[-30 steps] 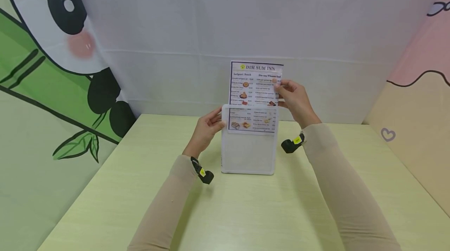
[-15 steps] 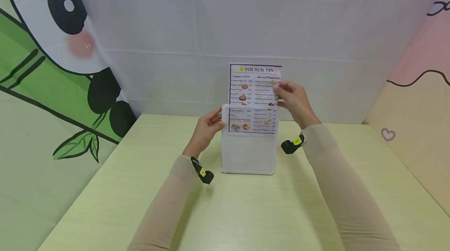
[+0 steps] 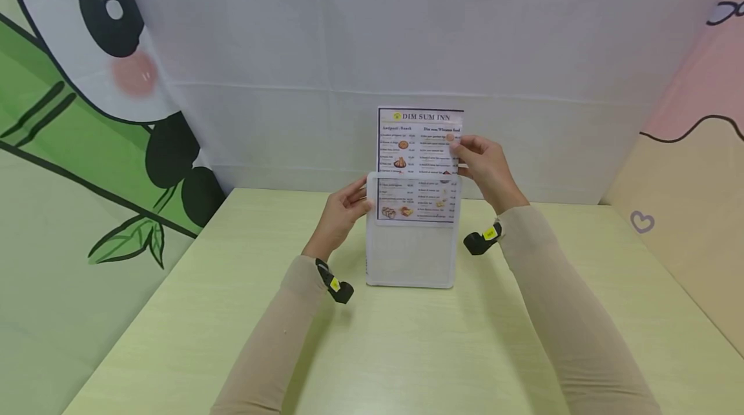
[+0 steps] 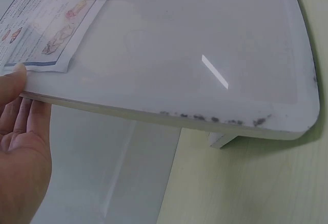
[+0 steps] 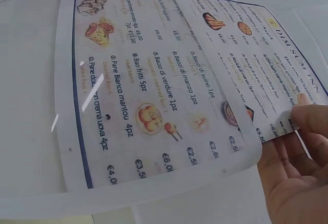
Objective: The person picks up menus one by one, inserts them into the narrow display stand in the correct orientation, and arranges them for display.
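Observation:
A white sign holder (image 3: 411, 257) with a clear front stands upright on the table. My left hand (image 3: 339, 218) grips its left edge near the top, thumb in front and fingers behind, as the left wrist view shows with the left hand (image 4: 23, 147). A printed menu sheet (image 3: 421, 137) headed "DIM SUM INN" sits with its lower part behind the clear front and its upper part sticking out above. My right hand (image 3: 488, 166) pinches the sheet's right edge above the holder. The right wrist view shows the right hand (image 5: 297, 167) with its thumb over the printed side.
The pale wooden table (image 3: 372, 350) extends around the holder. Close behind it rises a white cloth backdrop (image 3: 290, 131). Printed panels flank the table on both sides. A support foot (image 4: 221, 139) shows behind the holder in the left wrist view.
The menu sheet has slid slightly down into the holder and a little left, the right hand moving down with it. The left hand and the holder stay in place.

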Demonstrator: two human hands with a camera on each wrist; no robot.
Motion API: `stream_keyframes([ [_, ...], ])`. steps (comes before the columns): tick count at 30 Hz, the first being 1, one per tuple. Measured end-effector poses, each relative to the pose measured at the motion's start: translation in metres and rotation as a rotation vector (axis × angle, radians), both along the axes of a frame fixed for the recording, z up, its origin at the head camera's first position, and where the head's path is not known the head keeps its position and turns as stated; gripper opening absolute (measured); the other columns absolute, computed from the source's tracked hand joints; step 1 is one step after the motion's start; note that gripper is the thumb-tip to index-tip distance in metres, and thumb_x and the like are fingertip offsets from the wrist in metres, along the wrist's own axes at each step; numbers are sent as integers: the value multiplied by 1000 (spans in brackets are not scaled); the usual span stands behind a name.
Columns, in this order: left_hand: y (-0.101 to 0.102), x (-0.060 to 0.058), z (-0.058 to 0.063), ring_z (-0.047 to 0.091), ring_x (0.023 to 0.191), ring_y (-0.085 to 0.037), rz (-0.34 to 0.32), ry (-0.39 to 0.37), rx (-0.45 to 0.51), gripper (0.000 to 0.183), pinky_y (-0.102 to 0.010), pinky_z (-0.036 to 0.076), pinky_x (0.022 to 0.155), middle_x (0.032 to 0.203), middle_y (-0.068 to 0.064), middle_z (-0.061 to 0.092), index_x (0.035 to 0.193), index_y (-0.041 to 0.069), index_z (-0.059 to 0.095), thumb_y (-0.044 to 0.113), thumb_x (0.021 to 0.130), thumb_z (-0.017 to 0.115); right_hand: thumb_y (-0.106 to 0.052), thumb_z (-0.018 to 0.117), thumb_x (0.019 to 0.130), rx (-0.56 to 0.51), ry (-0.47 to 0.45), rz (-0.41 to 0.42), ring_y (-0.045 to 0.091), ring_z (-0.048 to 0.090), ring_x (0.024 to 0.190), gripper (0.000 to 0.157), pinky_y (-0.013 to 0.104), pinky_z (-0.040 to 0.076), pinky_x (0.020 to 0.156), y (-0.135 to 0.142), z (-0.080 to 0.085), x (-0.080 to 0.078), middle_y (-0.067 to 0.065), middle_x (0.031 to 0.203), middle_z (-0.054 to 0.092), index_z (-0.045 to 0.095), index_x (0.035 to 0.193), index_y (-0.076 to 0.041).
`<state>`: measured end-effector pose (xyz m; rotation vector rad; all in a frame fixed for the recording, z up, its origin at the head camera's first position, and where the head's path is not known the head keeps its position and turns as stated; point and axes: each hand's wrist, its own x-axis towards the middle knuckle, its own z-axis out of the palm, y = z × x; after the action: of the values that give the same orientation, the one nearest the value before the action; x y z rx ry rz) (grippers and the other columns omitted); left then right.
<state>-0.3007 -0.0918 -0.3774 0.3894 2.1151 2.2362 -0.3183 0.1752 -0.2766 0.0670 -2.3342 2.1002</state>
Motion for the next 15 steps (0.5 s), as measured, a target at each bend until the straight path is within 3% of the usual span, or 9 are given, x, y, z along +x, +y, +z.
stream_keyframes([
  [15, 0, 0, 0, 53, 114, -20, -2, 1, -2, 57, -33, 44, 92, 130, -8, 51, 136, 23, 43, 7, 85, 61, -27, 59, 88, 5, -8, -3, 21, 53, 102, 35, 35, 44, 92, 1, -4, -1, 6, 113, 55, 56, 117, -7],
])
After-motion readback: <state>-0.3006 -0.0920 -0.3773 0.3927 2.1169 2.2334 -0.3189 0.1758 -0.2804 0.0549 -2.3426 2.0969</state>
